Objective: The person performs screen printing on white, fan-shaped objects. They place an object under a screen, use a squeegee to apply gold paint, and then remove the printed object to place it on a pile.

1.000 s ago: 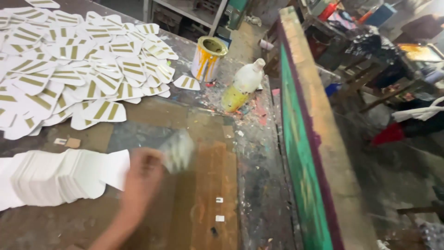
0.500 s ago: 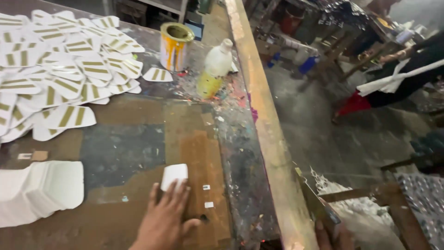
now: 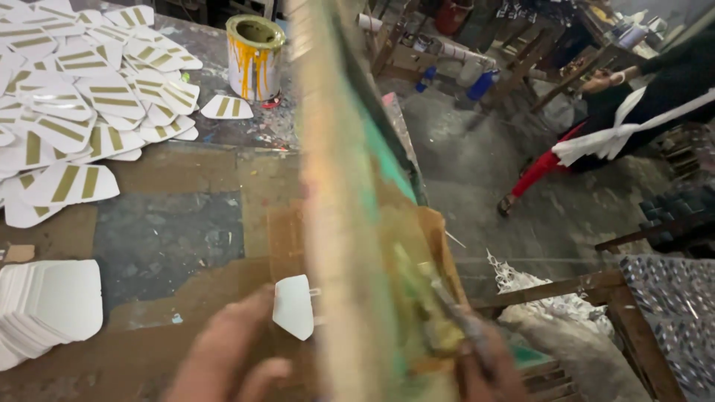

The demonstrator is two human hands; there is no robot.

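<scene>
A blank white shield-shaped card (image 3: 294,305) lies flat on the brown worktable (image 3: 186,179). My left hand (image 3: 231,357), blurred at the bottom edge, sits just left of the card with its fingers loose, holding nothing. My right hand (image 3: 485,366) grips the near end of a long wooden printing frame (image 3: 350,208), along with a thin dark stick-like tool. The frame is smeared with green and yellow paint. It is motion-blurred and tilted over the table, right beside the card.
A stack of blank white cards (image 3: 46,307) sits at the left edge. Several cards printed with gold stripes (image 3: 74,112) are spread at the back left beside a paint-streaked can (image 3: 255,46). Another person (image 3: 633,112) stands at the right, near wooden benches (image 3: 596,294).
My left hand set the white card on the table and has drawn back from it. The wooden frame has swung from the table's right edge in over the table, towards the card.
</scene>
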